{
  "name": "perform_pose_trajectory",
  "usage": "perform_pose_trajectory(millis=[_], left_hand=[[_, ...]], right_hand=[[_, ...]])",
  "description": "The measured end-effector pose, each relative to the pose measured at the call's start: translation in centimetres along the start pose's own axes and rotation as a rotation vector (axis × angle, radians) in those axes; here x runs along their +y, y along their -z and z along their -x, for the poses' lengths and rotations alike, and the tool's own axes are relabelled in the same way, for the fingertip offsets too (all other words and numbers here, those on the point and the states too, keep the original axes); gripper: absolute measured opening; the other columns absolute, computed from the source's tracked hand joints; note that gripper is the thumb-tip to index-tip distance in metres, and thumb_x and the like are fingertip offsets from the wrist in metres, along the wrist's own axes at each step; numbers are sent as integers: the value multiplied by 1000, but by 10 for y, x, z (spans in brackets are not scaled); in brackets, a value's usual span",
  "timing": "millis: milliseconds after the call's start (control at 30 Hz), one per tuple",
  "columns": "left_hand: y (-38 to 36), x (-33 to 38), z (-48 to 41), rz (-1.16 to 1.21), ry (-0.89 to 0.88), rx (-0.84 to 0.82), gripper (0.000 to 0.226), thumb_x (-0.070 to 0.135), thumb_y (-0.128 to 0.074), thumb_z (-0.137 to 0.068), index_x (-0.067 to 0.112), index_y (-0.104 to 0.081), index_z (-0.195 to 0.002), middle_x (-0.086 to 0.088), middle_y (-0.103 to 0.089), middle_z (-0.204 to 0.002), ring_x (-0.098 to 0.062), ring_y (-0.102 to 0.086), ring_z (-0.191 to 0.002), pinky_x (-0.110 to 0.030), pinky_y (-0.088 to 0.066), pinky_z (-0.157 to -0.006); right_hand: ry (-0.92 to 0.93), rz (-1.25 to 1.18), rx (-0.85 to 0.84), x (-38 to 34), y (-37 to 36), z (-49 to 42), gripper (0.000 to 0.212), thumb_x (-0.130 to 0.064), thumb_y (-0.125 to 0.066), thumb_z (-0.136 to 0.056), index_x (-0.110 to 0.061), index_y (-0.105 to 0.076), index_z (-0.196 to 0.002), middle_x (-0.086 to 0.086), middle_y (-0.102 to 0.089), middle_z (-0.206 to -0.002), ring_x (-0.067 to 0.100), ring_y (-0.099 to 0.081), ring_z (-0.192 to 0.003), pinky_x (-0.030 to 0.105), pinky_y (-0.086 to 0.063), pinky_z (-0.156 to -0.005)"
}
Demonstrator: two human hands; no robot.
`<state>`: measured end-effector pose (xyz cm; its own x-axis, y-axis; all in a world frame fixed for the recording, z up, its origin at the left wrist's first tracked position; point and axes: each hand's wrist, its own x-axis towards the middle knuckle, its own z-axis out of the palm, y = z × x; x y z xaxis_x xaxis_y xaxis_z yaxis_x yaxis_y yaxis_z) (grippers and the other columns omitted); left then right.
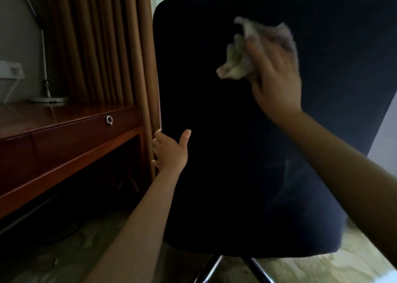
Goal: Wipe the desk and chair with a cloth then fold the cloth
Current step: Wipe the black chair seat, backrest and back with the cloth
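A dark blue chair (247,154) fills the middle and right of the view, its back turned toward me. My right hand (277,76) presses a crumpled pale cloth (238,61) against the upper part of the chair back; hand and cloth are blurred. My left hand (169,149) grips the chair back's left edge lower down, thumb on the near face and fingers wrapped round the edge. The reddish wooden desk (64,132) stands at the left.
A white lamp base (48,99) and a white box (10,69) sit on the desk. A drawer with a ring pull (109,120) faces me. Brown curtains (96,42) hang behind, between desk and chair. The chair's metal legs (210,267) stand on patterned carpet.
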<state>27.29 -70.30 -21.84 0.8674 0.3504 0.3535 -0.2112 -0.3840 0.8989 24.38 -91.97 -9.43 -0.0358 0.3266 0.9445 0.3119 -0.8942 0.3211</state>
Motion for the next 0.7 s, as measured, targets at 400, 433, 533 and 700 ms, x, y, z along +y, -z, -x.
perform_pose_trajectory(millis=[400, 433, 533, 700], left_hand=[[-2, -5, -2, 55, -34, 12, 70, 56, -53, -87, 10, -31, -134, 0, -42, -138, -25, -41, -129, -61, -7, -110], [-2, -6, -1, 74, -49, -1, 68, 54, -53, -88, 11, -30, -134, 1, -44, -137, -24, -43, -128, -60, -3, -110], [1, -9, -6, 82, -61, -35, 68, 57, -53, -87, 12, -30, -132, 5, -47, -132, -21, -45, -125, -58, -8, -110], [4, -11, -11, 59, -54, -88, 69, 61, -52, -85, 13, -28, -130, 8, -47, -125, -18, -48, -120, -52, -21, -103]], right_hand=[[269, -218, -361, -83, -44, 184, 39, -17, -47, -86, -12, -47, -125, 11, -67, -111, 24, -55, -106, 34, -36, -94], [353, -204, -452, -90, -45, 208, 39, -20, -46, -86, -13, -47, -124, 7, -68, -110, 23, -58, -105, 33, -36, -96], [539, -162, -712, -104, -43, 273, 40, -25, -44, -87, -19, -47, -126, -2, -64, -115, 17, -57, -111, 31, -33, -101], [637, -164, -847, -111, -45, 308, 41, -26, -43, -88, -22, -49, -128, -3, -60, -125, 17, -55, -118, 32, -29, -106]])
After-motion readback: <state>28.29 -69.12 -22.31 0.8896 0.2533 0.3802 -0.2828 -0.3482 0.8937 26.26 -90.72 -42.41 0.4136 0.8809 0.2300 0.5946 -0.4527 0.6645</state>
